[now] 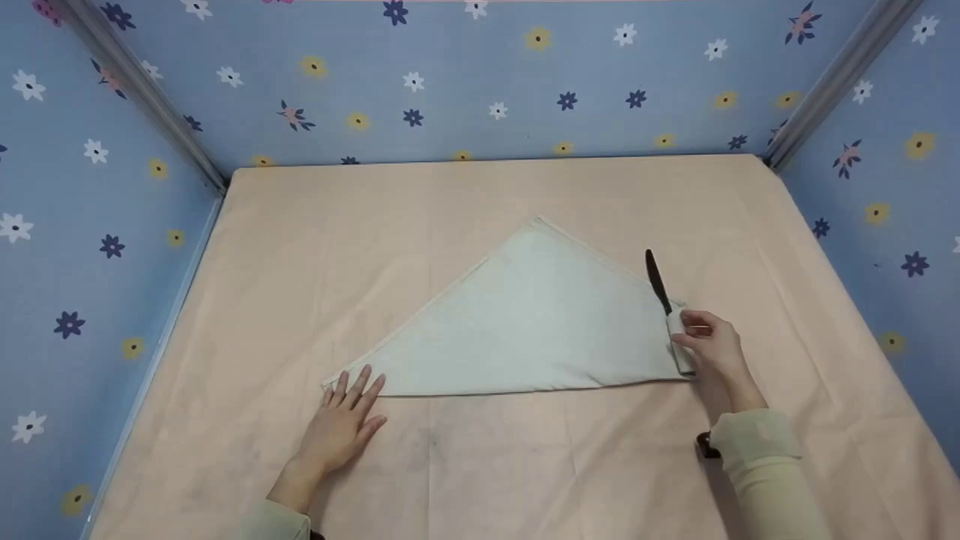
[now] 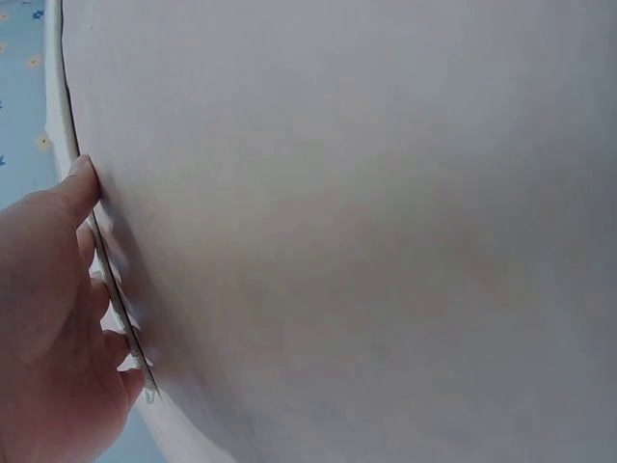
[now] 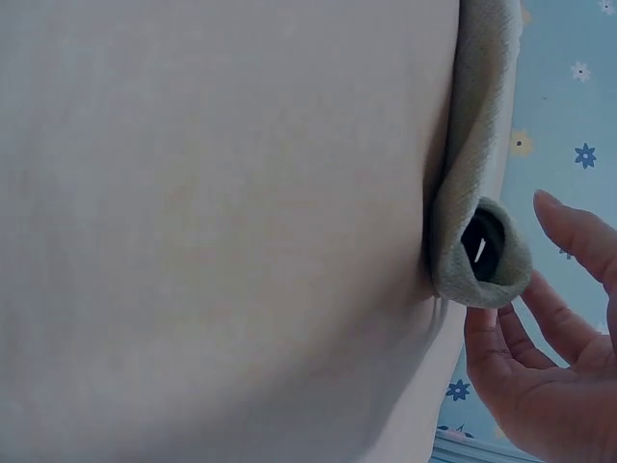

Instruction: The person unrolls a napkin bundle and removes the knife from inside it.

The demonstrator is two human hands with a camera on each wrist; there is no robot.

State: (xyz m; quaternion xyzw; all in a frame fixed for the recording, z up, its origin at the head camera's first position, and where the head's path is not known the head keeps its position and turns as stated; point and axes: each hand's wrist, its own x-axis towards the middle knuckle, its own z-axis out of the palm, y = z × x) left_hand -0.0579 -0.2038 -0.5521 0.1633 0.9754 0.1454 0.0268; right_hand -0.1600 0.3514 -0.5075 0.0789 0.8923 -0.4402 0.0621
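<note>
A pale green cloth napkin (image 1: 510, 322) lies folded into a triangle, its peak toward the far side. At its left corner my left hand (image 1: 341, 427) rests with fingers spread on the cloth; the thumb lies on the table cover just below the front edge. The right corner is rolled around a dark knife (image 1: 657, 279), whose upper part sticks out beyond the roll. My right hand (image 1: 712, 345) holds this roll from the right with bent fingers and thumb. In the right wrist view, the dark knife end (image 3: 484, 246) shows inside the rolled napkin (image 3: 477, 289).
A peach cover (image 1: 480, 457) with slight creases spreads over the table. Blue flowered panels (image 1: 450, 82) stand behind and on both sides, with grey posts (image 1: 150, 97) at the far corners. A dark band (image 1: 707, 445) sits at the right wrist, by the sleeve cuff.
</note>
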